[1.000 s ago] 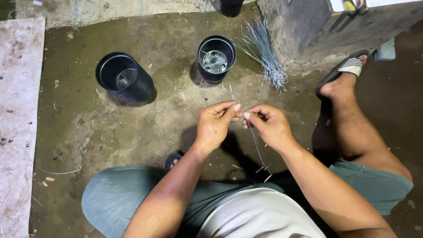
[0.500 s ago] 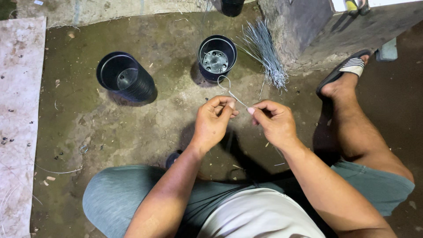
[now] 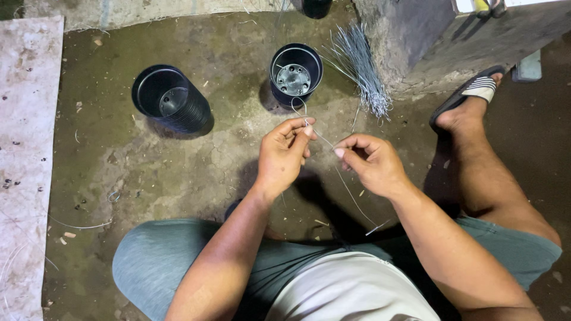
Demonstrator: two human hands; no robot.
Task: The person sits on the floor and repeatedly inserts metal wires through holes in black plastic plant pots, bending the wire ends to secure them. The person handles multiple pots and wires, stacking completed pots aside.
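1. While we look down from the head camera, our left hand sits at the middle of the frame, its fingers pinched together on a thin wire.
2. Our right hand is just beside it to the right, thumb and forefinger closed on the same wire.
3. We see the wire run taut between the two hands, then slant down toward the lower right, ending above the grey shorts.
4. Above the left hand the wire seems to curl into a small loop, though it is too fine for us to be sure.
5. We find one black plastic pot upright at upper centre, close above the hands, and a second black pot tipped on its side at upper left.
6. A bundle of wires lies fanned out at upper right, against a concrete block.
7. Our sandalled foot rests on the concrete floor at the right.
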